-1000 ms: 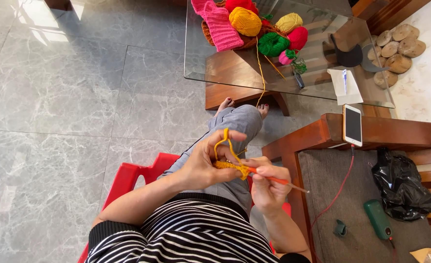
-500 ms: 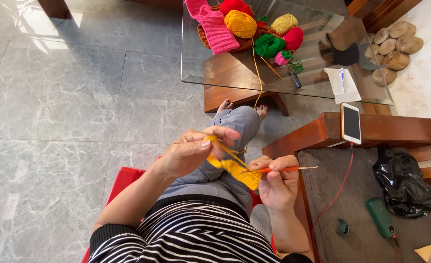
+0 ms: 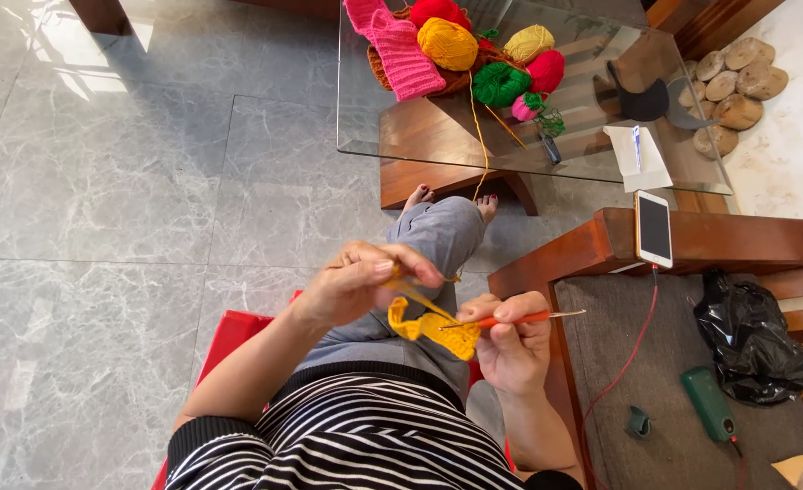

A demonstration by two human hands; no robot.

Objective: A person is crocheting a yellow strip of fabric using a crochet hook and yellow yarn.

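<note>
The crochet piece [image 3: 438, 331] is small, mustard yellow, a curled strip with a thicker lump at its right end, hanging between the two hands above the lap. Left hand [image 3: 365, 286] is closed in a pinch, thumb and fingers drawn together on the yellow strand [image 3: 415, 295] that slants down to the piece. Right hand [image 3: 510, 349] is curled shut around the orange hook [image 3: 519, 318], its metal tip poking out to the right, fingers also touching the piece's right end. A thin yarn line [image 3: 480, 136] runs up from the knee to the yellow ball [image 3: 448, 44] on the glass table [image 3: 374, 118], among pink, green and red balls. Tight on the right: the wooden bench edge [image 3: 556, 263] sits just beside the right hand, phone [image 3: 654, 228] on its rail. Left side is wide grey floor [image 3: 102, 272].
</note>
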